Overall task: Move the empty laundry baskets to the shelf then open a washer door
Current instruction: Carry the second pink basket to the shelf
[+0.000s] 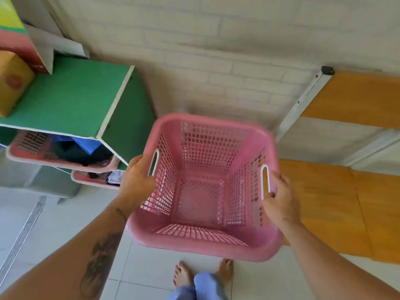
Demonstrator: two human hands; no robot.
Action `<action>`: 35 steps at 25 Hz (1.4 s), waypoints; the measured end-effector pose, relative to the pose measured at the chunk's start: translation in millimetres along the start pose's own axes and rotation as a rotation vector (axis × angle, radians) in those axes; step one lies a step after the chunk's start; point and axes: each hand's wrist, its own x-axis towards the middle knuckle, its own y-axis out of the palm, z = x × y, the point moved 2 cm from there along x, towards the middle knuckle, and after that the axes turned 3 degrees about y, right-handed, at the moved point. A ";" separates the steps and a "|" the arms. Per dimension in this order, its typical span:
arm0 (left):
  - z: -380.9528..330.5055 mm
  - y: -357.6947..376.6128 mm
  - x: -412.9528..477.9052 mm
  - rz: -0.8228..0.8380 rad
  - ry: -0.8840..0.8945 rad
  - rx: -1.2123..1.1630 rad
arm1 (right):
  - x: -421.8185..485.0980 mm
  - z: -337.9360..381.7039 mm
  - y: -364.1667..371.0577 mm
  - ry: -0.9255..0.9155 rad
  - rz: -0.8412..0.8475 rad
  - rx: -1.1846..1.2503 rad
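Laundry basket (201, 191), pink and empty, held mouth-up above the tiled floor (54, 224) beside the orange shelf (357, 98); left grip (135, 180) and right grip (280, 200) each clasp one side handle. Two more pink baskets (32, 156) (86, 180) at left hold clothes.

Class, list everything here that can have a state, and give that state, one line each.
Carried basket: empty, upright, held off the floor.
Left hand: grips the basket at its left handle.
Right hand: grips it at the right handle.
Upper stored basket: holds clothes.
Lower stored basket: holds clothes.
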 end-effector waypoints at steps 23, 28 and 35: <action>-104.9 -4.1 -50.4 0.191 0.038 -0.119 | -20.9 0.8 -80.0 -0.017 0.337 0.053; -198.4 -47.7 -73.2 0.183 0.346 -0.083 | -78.3 -6.0 -169.6 -0.039 0.094 0.005; -308.2 -33.6 -140.6 0.290 0.700 -0.074 | -182.9 -77.4 -258.8 0.146 -0.172 0.030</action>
